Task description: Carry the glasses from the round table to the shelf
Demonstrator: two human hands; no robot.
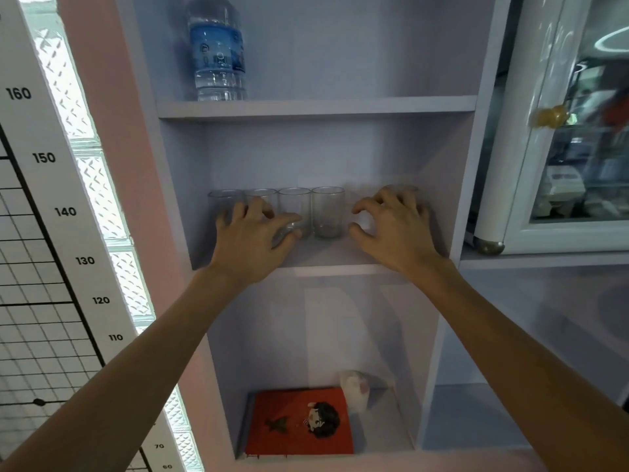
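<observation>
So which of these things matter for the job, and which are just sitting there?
Job: glasses, shelf, left hand, right hand.
Lying about: bottle, book, height chart, cabinet.

The person is showing two bare forearms, slim and uncovered right down to the picture's lower corners. The left hand (253, 235) and right hand (391, 229) are showing long, slender fingers. A faint glint on one right finger is possibly marking a ring, though blur is obscuring it.
</observation>
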